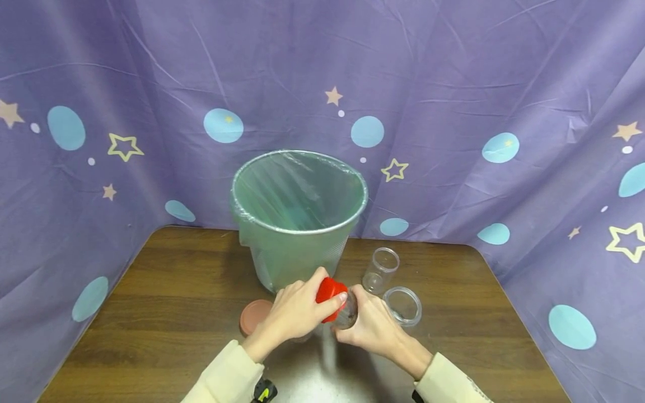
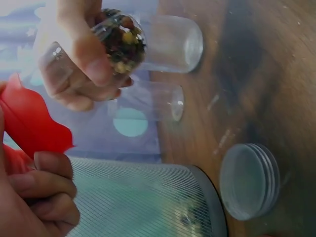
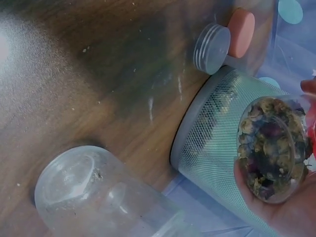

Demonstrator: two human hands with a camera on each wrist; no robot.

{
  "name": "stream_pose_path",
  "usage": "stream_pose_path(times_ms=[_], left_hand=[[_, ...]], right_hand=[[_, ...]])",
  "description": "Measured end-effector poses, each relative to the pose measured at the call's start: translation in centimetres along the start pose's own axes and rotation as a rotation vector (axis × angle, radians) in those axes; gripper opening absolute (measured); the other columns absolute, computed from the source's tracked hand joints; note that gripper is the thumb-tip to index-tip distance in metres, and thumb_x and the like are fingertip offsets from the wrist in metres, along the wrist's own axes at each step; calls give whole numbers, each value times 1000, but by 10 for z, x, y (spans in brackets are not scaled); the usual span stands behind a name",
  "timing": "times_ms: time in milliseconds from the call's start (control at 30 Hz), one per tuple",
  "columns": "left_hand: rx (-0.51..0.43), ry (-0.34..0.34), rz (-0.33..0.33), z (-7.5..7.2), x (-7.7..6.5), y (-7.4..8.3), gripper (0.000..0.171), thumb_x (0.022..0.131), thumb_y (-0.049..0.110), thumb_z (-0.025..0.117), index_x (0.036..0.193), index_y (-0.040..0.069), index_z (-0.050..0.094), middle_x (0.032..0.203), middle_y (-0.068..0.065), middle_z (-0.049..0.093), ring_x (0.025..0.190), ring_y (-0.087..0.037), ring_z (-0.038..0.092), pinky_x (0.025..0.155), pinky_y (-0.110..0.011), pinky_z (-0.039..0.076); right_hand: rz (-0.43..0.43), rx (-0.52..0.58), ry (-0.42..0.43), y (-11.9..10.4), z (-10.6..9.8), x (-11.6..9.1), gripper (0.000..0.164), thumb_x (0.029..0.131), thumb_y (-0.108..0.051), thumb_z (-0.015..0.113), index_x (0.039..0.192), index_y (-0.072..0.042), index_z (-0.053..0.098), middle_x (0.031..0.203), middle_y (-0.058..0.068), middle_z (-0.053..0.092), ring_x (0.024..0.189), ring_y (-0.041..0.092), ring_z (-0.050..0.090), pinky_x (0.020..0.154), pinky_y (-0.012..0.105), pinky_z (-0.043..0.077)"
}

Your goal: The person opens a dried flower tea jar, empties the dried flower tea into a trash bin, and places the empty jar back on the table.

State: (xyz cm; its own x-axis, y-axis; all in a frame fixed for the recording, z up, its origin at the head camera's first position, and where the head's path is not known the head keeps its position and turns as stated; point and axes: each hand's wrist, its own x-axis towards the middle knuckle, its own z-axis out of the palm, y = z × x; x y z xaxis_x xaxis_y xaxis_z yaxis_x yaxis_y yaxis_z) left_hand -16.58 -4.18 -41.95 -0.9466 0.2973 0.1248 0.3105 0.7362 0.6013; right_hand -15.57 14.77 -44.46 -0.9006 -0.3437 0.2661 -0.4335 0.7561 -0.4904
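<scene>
My right hand (image 1: 375,324) grips a small clear jar (image 3: 271,148). Dried flowers and leaves (image 2: 127,43) fill its bottom end in the left wrist view. My left hand (image 1: 299,310) holds a bright red piece with a wavy, petal-like edge (image 2: 37,118) close beside the jar; the fingers curl round its lower part, which hides some of it. Both hands are in front of a green mesh wastebasket (image 1: 297,254) lined with a clear bag. Bits of dried matter show low behind its mesh in both wrist views.
Right of the basket stand two clear jars, a narrow one (image 1: 381,271) and a wider one (image 1: 403,307). A pink lid (image 1: 255,316) lies left of my hands, near a clear ridged lid (image 3: 212,48). A purple patterned curtain (image 1: 433,112) surrounds the wooden table (image 1: 166,313).
</scene>
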Motion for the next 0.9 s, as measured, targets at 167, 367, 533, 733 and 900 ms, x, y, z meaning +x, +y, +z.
stream_pose_path(times_ms=[167, 367, 533, 733, 900], left_hand=[[-30, -11, -96, -3, 1, 7, 34, 91, 57, 54, 99, 25, 51, 65, 7, 56, 57, -12, 52, 50, -31, 39], [-92, -42, -229, -3, 2, 12, 44, 90, 66, 48, 96, 22, 53, 68, 3, 57, 62, -17, 54, 52, -33, 38], [-147, -72, -275, -6, 3, 13, 49, 90, 67, 46, 95, 19, 54, 70, -1, 58, 65, -20, 55, 54, -34, 38], [-219, -114, -231, -8, 2, 7, 51, 92, 66, 46, 98, 17, 56, 73, 0, 60, 67, -17, 57, 57, -32, 41], [-301, -148, -165, -16, 2, 2, 51, 92, 65, 50, 105, 16, 56, 80, 1, 65, 73, -15, 60, 64, -31, 46]], right_hand=[[6, -42, 44, -4, 0, -1, 57, 58, -27, 85, 105, -11, 58, 84, -3, 66, 66, 6, 60, 55, 19, 48], [3, -167, 129, -6, 6, -3, 58, 57, -28, 85, 103, -8, 58, 84, -3, 64, 66, 11, 61, 54, 23, 49], [-9, -232, 170, -6, 9, -4, 61, 56, -32, 87, 103, -7, 58, 84, -2, 62, 68, 14, 61, 53, 26, 49], [-26, -159, 24, -1, -6, 3, 70, 56, -36, 89, 111, -9, 56, 89, -2, 63, 74, 11, 61, 60, 26, 49], [-51, -35, -177, 7, -28, 6, 80, 66, -38, 87, 131, -10, 49, 108, -4, 62, 93, 9, 59, 77, 29, 52]])
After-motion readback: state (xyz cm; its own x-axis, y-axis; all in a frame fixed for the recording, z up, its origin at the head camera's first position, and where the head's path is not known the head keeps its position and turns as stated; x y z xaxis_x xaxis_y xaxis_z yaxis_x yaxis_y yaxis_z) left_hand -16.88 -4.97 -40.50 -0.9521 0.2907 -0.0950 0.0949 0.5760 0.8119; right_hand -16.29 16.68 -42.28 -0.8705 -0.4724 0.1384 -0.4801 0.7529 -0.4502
